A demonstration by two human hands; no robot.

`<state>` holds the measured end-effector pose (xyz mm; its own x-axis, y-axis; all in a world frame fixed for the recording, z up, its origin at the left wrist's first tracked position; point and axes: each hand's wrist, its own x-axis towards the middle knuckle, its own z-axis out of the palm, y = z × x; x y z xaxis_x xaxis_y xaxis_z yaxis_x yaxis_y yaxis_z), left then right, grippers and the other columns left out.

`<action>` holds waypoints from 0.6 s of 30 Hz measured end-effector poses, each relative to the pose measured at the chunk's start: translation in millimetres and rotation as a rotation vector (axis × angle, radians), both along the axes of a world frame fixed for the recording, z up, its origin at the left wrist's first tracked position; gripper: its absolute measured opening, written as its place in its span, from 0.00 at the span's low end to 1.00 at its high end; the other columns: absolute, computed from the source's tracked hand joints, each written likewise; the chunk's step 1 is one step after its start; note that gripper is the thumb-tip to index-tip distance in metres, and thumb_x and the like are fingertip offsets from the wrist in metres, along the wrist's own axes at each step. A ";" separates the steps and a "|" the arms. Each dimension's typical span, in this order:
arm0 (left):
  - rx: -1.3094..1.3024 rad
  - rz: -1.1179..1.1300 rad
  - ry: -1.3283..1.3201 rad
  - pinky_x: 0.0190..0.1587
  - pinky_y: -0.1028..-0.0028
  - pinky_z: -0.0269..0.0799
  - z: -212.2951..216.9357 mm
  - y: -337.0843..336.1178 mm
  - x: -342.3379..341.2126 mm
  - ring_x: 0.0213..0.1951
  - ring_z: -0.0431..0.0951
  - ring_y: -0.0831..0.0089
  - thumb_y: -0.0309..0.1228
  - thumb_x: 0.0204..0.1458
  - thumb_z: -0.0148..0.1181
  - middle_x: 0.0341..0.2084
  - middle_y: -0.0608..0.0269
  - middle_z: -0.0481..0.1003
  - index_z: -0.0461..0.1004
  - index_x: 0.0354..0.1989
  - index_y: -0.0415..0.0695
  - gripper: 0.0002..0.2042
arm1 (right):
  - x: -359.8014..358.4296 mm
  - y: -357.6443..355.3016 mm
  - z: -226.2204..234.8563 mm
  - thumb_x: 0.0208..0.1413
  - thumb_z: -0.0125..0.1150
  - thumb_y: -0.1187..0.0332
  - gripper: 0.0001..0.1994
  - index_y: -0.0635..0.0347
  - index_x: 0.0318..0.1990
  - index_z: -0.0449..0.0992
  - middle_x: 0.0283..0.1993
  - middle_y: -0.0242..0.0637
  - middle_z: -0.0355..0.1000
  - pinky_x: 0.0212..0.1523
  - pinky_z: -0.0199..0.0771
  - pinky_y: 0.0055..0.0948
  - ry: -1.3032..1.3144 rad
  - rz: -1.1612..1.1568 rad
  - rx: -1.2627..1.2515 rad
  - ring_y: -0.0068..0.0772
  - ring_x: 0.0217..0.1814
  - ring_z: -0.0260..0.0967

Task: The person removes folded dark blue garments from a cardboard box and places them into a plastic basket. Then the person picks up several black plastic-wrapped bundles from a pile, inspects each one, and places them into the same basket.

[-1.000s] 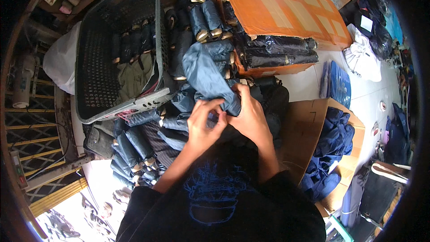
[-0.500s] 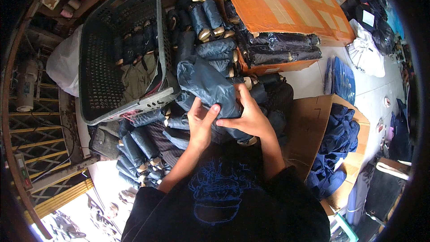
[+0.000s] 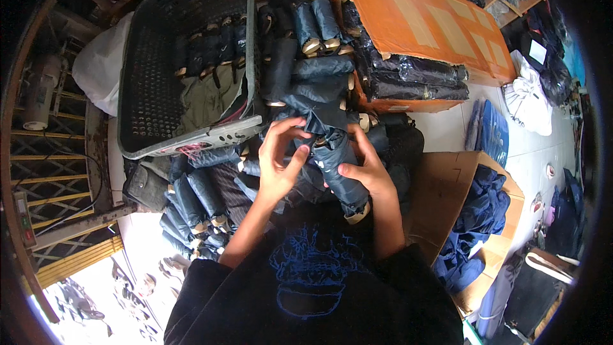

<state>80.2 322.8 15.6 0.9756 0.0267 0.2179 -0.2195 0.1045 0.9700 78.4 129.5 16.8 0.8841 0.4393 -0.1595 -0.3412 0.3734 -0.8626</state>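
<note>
With the right hand [image 3: 370,172] wrapped firmly round the blue bundle [image 3: 343,169], the half-open left hand [image 3: 283,165], thumb and fingers apart, should gently smooth the loose cloth [image 3: 322,114].

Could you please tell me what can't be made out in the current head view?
In the head view:
Part of the right hand: hidden behind the blue roll.
Anything beneath the navy cloth: covered by it.
Details of the footwear, lower left: lost in glare.
The basket's far corner: cut off by the top edge.

Bundles [image 3: 307,23] lie between the basket [image 3: 145,92] and rear carton [image 3: 440,22].
</note>
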 end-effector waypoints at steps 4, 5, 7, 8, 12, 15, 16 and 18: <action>0.074 0.067 0.041 0.46 0.75 0.70 -10.5 4.7 8.5 0.39 0.74 0.74 0.18 0.50 0.59 0.43 0.59 0.74 0.68 0.51 0.36 0.18 | 0.7 2.1 2.1 0.44 0.71 0.70 0.36 0.60 0.58 0.55 0.49 0.41 0.66 0.46 0.72 0.32 0.031 0.041 0.051 0.32 0.49 0.67; 0.088 0.085 0.064 0.46 0.75 0.70 -13.4 5.0 9.9 0.39 0.74 0.75 0.18 0.50 0.60 0.43 0.59 0.74 0.68 0.50 0.36 0.18 | 0.7 2.3 1.9 0.43 0.71 0.70 0.36 0.60 0.59 0.55 0.49 0.41 0.66 0.45 0.73 0.32 0.044 0.054 0.072 0.32 0.49 0.68; 0.153 0.151 -0.003 0.42 0.77 0.70 -17.7 2.3 11.8 0.36 0.75 0.76 0.19 0.49 0.62 0.37 0.59 0.76 0.72 0.43 0.35 0.12 | 0.9 2.2 1.5 0.43 0.72 0.69 0.37 0.61 0.59 0.55 0.49 0.42 0.66 0.44 0.75 0.32 0.071 0.080 0.114 0.32 0.48 0.68; 0.249 0.150 -0.071 0.41 0.78 0.70 -18.5 2.4 12.0 0.35 0.75 0.76 0.19 0.49 0.62 0.36 0.59 0.76 0.73 0.41 0.34 0.10 | 1.0 -0.4 -4.8 0.43 0.72 0.69 0.37 0.61 0.59 0.55 0.49 0.41 0.66 0.44 0.75 0.32 0.046 0.059 0.093 0.32 0.48 0.68; 0.342 0.237 -0.130 0.33 0.78 0.71 -18.1 -4.4 5.0 0.27 0.75 0.77 0.19 0.47 0.62 0.28 0.60 0.77 0.75 0.34 0.35 0.06 | 1.5 -4.1 -20.8 0.42 0.73 0.67 0.38 0.62 0.58 0.55 0.50 0.40 0.65 0.46 0.73 0.32 0.012 0.003 0.087 0.33 0.50 0.67; 0.248 0.272 -0.125 0.29 0.79 0.70 -19.2 -13.2 -3.6 0.24 0.74 0.78 0.17 0.46 0.62 0.25 0.60 0.75 0.72 0.33 0.36 0.07 | -1.3 -2.2 -6.4 0.40 0.73 0.66 0.38 0.63 0.58 0.57 0.50 0.39 0.64 0.53 0.66 0.30 0.126 0.007 0.106 0.31 0.55 0.63; 0.229 0.270 -0.139 0.29 0.79 0.69 -15.8 -16.1 -7.3 0.24 0.73 0.79 0.16 0.46 0.62 0.25 0.61 0.75 0.71 0.33 0.36 0.07 | -1.1 -0.8 -5.5 0.40 0.73 0.66 0.38 0.63 0.57 0.57 0.50 0.38 0.64 0.55 0.63 0.30 0.124 -0.013 0.080 0.31 0.56 0.62; 0.207 0.251 -0.177 0.27 0.80 0.69 -14.6 -21.5 -15.0 0.23 0.72 0.80 0.15 0.46 0.61 0.25 0.62 0.74 0.69 0.33 0.37 0.09 | -0.9 2.1 -9.3 0.40 0.74 0.67 0.37 0.63 0.57 0.58 0.50 0.37 0.64 0.57 0.59 0.28 0.065 -0.079 0.004 0.29 0.57 0.60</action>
